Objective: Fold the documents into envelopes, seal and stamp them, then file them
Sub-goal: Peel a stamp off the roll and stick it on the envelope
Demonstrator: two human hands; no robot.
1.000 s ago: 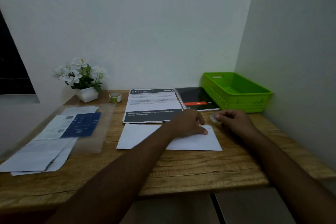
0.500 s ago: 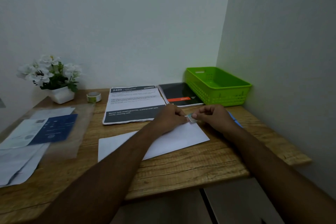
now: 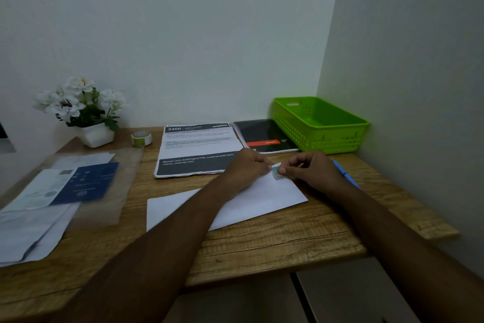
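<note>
A white envelope [image 3: 251, 202] lies flat on the wooden desk [image 3: 275, 241], turned slightly askew. Over its far right corner both hands meet on a small greenish stamp [image 3: 276, 170]. My left hand [image 3: 246, 168] pinches the stamp's left edge with curled fingers. My right hand [image 3: 303, 169] pinches its right side between thumb and fingertips. The stamp sits just above the envelope's corner; whether it touches the paper I cannot tell.
A green basket [image 3: 322, 126] stands in the far right corner, with a black notebook [image 3: 262, 135] and a printed sheet [image 3: 196, 148] to its left. A tape roll [image 3: 141, 138], a flower pot [image 3: 86, 113], loose documents [image 3: 52, 197] and a blue pen [image 3: 345, 174] also lie on the desk.
My right hand lifted the stamp from the desk beside the envelope and my left hand came up from the envelope to pinch it too. The envelope has turned slightly askew.
</note>
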